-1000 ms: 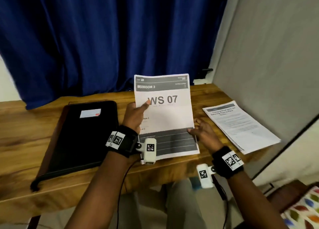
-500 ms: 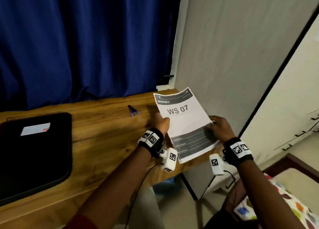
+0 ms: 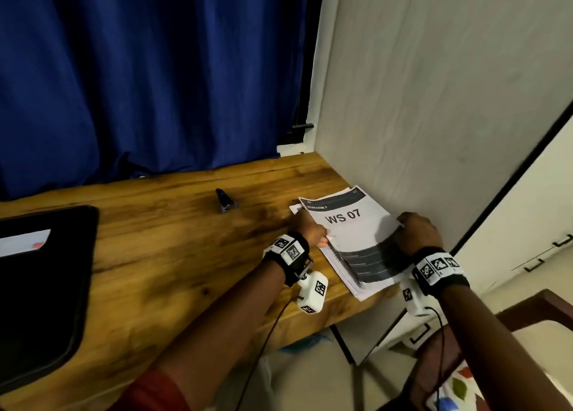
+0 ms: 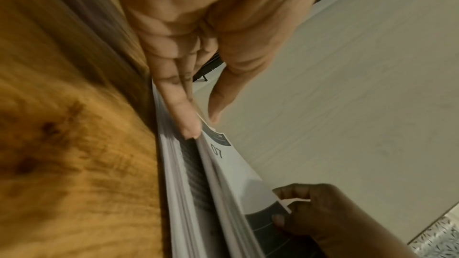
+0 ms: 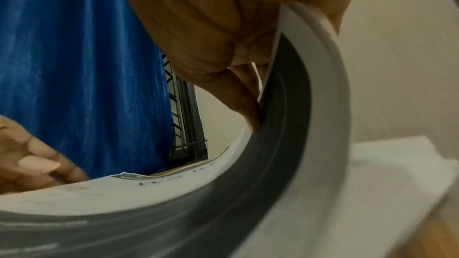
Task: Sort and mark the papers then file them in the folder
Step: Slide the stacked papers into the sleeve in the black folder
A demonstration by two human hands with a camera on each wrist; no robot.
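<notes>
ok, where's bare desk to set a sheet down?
Bare wood between the black folder and the paper stack, in front of the small blue object. Crowded at the wall: left hand and right hand hold the WS 07 sheet over that stack.

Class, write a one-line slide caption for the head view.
Both hands set the WS 07 sheet onto the paper stack.

The wall (image 3: pixel 434 116) hems in the paper stack (image 3: pixel 350 274) on its right, leaving no passage there. Left of the stack, bare surface (image 3: pixel 173 255) runs past a small blue clip (image 3: pixel 225 200) to the black folder (image 3: pixel 40 286).
</notes>
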